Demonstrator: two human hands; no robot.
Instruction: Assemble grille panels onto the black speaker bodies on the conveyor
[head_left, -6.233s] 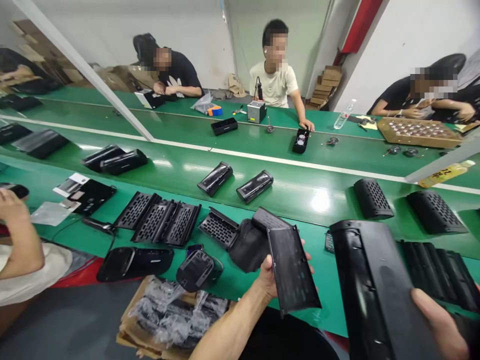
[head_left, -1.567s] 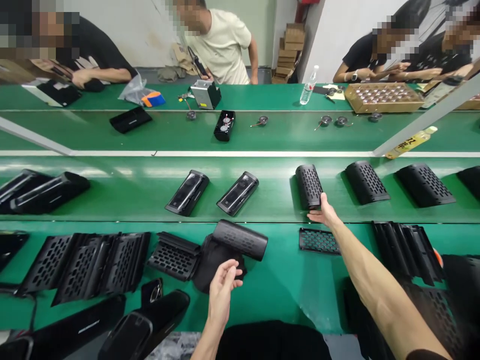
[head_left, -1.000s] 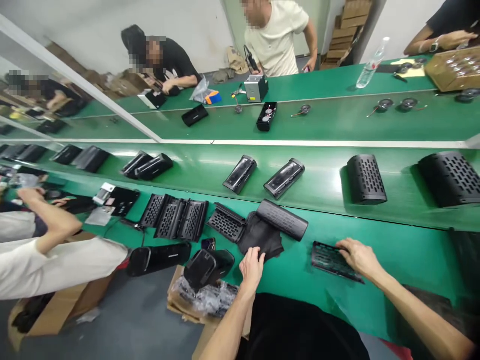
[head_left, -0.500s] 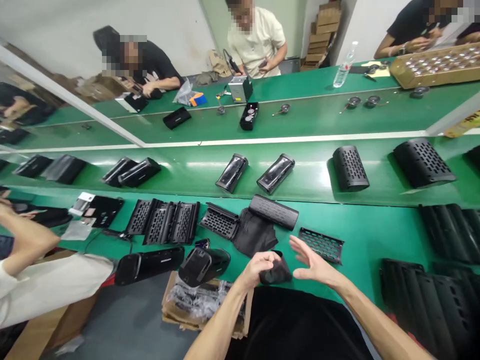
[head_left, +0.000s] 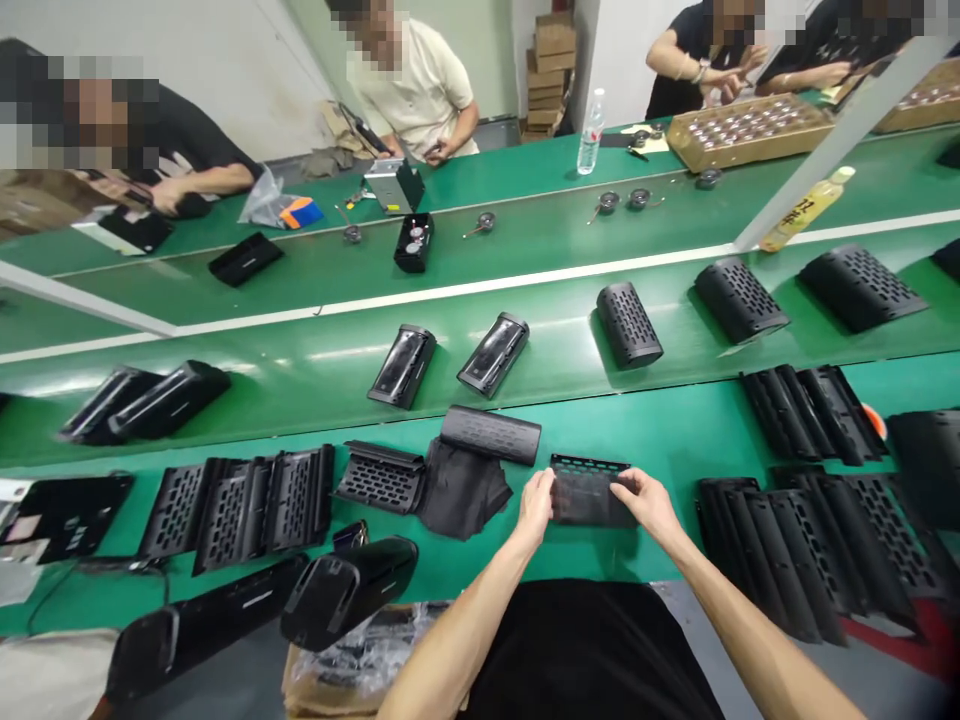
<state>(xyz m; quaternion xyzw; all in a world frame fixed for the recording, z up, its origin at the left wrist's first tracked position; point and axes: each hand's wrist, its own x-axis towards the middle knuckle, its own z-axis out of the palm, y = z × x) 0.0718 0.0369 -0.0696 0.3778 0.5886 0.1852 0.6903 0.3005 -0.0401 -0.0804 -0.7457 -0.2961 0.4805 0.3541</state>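
Observation:
My left hand [head_left: 536, 504] and my right hand [head_left: 646, 500] press a piece of dark cloth onto a flat black perforated grille [head_left: 589, 490] lying on the green table near the front edge. Each hand grips one end of it, fingers curled over the cloth. Just left of it lie a heap of black cloth pieces [head_left: 461, 492] and a black speaker body [head_left: 490, 435] resting on them.
Stacks of black grilles lie at left [head_left: 240, 505] and right [head_left: 810, 540]. On the belt [head_left: 570, 390] behind sit speaker housings [head_left: 403, 365] and curved grille shells [head_left: 628, 322]. Other people work across the line. A carton of bagged parts [head_left: 352, 670] stands below the table edge.
My left hand picked a cloth piece from the heap, and both hands came together and laid it over the grille. The view swung right.

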